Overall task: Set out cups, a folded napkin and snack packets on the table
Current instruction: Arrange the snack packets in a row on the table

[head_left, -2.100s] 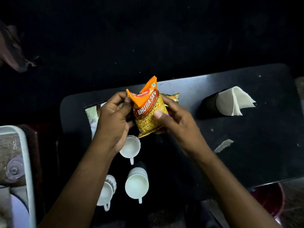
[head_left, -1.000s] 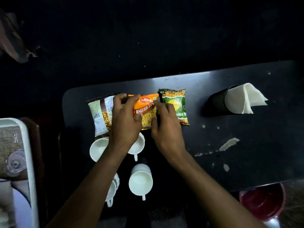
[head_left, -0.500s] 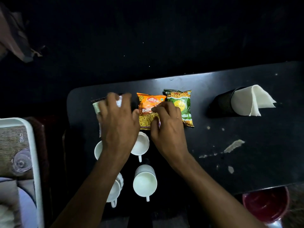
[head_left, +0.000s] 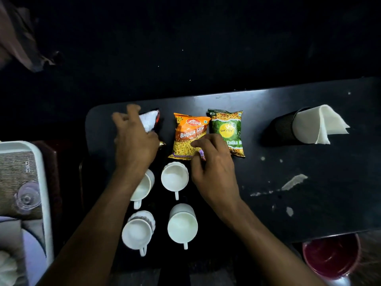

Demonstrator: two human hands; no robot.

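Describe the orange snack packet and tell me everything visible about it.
The orange snack packet is a glossy, sealed pillow pouch, orange on top with "BHUJIA SEV" in white on a red band, and yellow sev pictured below. It lies flat, face up, on the black table, middle of three packets: the green packet at its right edge, a third under the left hand. The right hand has its fingers on its lower right corner. A white cup sits just below.

place: dim home room (likely)
evidence: scuffed black table (head_left: 309, 203), white teacups (head_left: 174, 176), snack packets (head_left: 190, 137), red bucket (head_left: 332, 256)
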